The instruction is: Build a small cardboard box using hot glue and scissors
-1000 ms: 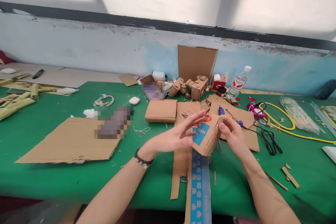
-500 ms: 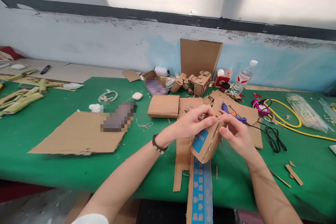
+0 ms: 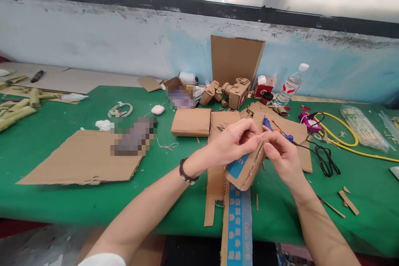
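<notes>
Both hands meet at the top of a bent piece of cardboard (image 3: 245, 174) with a blue printed patch and a seam along its side. My left hand (image 3: 238, 141) is closed on its upper left edge, thumb pressed near the seam. From the right, my right hand (image 3: 280, 149) pinches the same top edge, its fingertips almost touching the left thumb. Below hangs a long cardboard strip (image 3: 238, 224) with blue print, reaching over the table's front edge. A blue glue gun (image 3: 277, 129) lies behind my right hand.
A closed cardboard box (image 3: 190, 122) sits left of the hands, and a flat cardboard sheet (image 3: 77, 158) lies further left. At the back are a cardboard camera model (image 3: 238, 93) and a water bottle (image 3: 291, 85). Black cord (image 3: 326, 162) and cardboard scraps (image 3: 348, 203) lie to the right.
The view has shifted slightly, so the things at the left appear further left. The held cardboard has tilted a little, and both hands keep their grip at its top edge.
</notes>
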The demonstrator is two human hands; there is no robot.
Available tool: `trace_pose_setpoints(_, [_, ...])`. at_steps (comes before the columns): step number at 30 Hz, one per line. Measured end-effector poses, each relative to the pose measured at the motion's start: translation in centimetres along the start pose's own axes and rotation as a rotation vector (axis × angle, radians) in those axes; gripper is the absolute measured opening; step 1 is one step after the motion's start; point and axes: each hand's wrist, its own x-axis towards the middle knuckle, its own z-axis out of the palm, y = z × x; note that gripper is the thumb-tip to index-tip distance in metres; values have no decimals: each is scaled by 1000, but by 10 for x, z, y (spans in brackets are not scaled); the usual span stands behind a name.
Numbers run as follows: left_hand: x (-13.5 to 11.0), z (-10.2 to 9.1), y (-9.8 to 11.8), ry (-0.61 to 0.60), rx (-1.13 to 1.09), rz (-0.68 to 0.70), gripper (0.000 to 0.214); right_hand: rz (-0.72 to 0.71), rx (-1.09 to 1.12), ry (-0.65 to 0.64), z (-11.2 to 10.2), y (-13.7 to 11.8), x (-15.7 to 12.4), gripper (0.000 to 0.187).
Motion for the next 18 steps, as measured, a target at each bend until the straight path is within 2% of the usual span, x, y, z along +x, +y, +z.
trace_pose_setpoints(18, [-3,0,7,-29,-7,-45,25,0,-10,21,5,-3,-1,30])
